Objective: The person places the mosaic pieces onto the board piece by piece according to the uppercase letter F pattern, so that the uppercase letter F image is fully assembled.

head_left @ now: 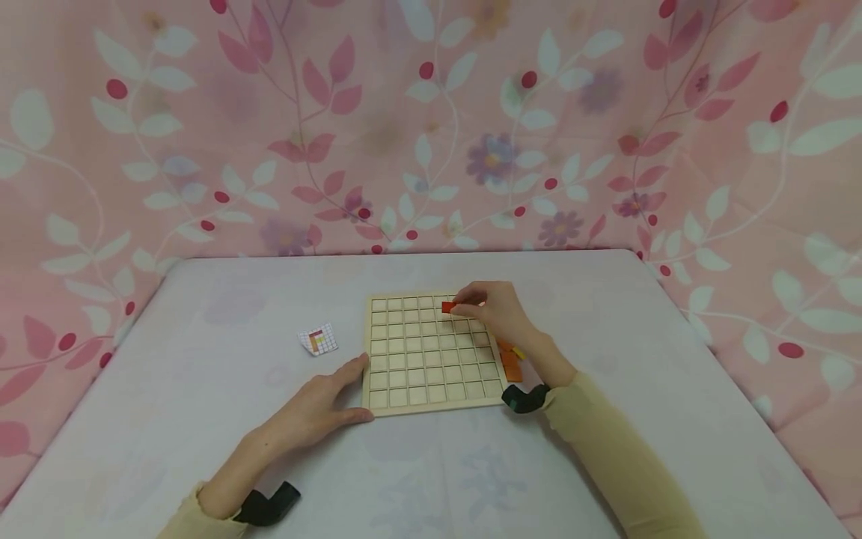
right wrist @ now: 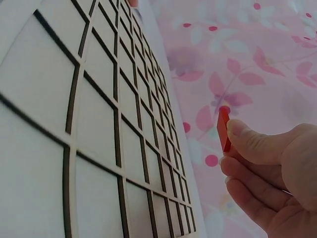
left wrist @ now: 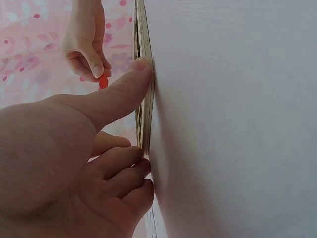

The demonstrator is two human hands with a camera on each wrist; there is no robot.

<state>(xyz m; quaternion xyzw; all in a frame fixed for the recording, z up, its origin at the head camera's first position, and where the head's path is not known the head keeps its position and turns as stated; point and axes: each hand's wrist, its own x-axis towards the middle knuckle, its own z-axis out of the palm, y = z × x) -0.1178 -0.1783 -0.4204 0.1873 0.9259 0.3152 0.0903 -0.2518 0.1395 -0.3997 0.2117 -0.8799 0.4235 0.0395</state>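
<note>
A wooden grid board with square cells lies flat on the table. My right hand is over the board's far right part, pinching a small red tile between thumb and fingers. The right wrist view shows the tile held up, apart from the grid. At the board's near left corner, my left hand touches the edge, thumb and fingers spread apart. In the left wrist view its thumb rests against the board's side.
Orange tiles and a yellow piece lie beside the board's right edge, partly hidden by the right arm. A small paper card with a coloured grid pattern lies left of the board. A pink floral cloth hangs behind the white table.
</note>
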